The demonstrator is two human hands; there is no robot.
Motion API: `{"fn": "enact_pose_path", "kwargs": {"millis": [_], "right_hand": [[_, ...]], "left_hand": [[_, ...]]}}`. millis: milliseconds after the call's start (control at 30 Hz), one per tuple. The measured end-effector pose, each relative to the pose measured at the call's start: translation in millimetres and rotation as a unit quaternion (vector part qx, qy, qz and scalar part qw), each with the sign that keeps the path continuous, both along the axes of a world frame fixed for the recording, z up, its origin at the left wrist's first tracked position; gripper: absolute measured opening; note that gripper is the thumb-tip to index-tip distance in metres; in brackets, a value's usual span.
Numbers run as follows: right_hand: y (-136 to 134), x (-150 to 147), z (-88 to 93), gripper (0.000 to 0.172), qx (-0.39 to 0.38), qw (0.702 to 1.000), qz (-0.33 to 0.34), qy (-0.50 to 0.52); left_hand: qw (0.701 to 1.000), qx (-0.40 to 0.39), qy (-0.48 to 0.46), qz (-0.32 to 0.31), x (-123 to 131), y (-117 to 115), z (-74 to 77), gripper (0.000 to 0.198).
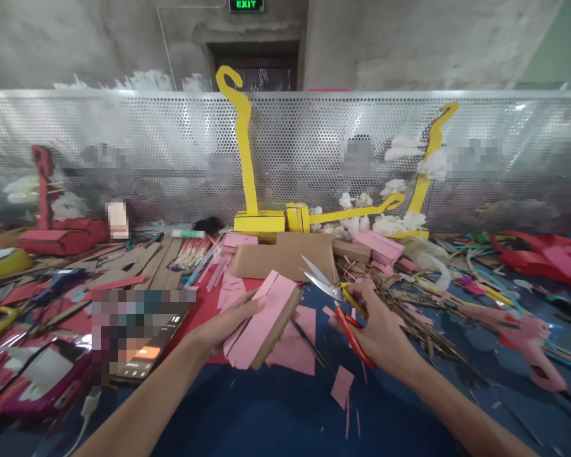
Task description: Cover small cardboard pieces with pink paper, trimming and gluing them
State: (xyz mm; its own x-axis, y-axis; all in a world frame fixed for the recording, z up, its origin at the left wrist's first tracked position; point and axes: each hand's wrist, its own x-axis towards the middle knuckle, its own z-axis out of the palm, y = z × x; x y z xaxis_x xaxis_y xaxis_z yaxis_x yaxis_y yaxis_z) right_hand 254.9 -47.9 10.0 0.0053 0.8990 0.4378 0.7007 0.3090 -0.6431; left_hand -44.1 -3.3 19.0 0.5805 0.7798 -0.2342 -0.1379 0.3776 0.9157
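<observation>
My left hand (231, 317) is closed round a small cardboard box (266, 317) partly covered in pink paper, held tilted above the table. One long side of the box shows bare brown cardboard. In my right hand (378, 324) is a pair of scissors (324, 284) with red and yellow handles, its blades parted and pointing up and left towards the box without touching it. Beneath the box lies a sheet of pink paper (304, 349) with a dark thin stick across it. A pink scrap (342, 386) rests nearer to me on the blue tabletop.
A brown cardboard piece (285, 257) stands behind my hands, before yellow hooked figures (247, 158). To the left lie a phone (145, 343) and a purple device (52, 384). At right are thin sticks (419, 317) and a pink glue gun (518, 333). A perforated metal panel (171, 146) backs the table.
</observation>
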Motion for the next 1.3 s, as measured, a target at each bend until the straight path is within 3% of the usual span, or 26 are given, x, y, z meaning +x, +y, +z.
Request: {"fn": "enact_pose_path", "kwargs": {"millis": [233, 400, 567, 767, 1300], "right_hand": [[2.2, -3.9, -8.1, 0.042, 0.007, 1.0, 0.01, -0.029], [0.0, -4.2, -9.9, 0.041, 0.019, 0.998, 0.024, -0.055], [-3.9, -6.3, -5.8, 0.036, 0.04, 0.996, 0.035, -0.068], [-4.8, -6.3, -5.5, 0.038, 0.066, 0.994, 0.031, -0.084], [-6.4, -7.4, -2.5, 0.035, 0.097, 0.989, 0.034, -0.109]], "left_hand": [[0.996, 0.061, -0.062, 0.007, 12.6, 2.3, 1.6, 0.068], [0.987, 0.143, 0.022, 0.064, 21.3, -5.8, 7.7, 0.052], [0.951, 0.28, 0.076, 0.11, 22.0, -4.5, 4.3, 0.049], [0.877, 0.439, 0.141, 0.133, 18.3, -0.2, -3.5, 0.034], [0.863, 0.469, 0.16, 0.095, 21.2, -1.0, 0.1, 0.04]]}}
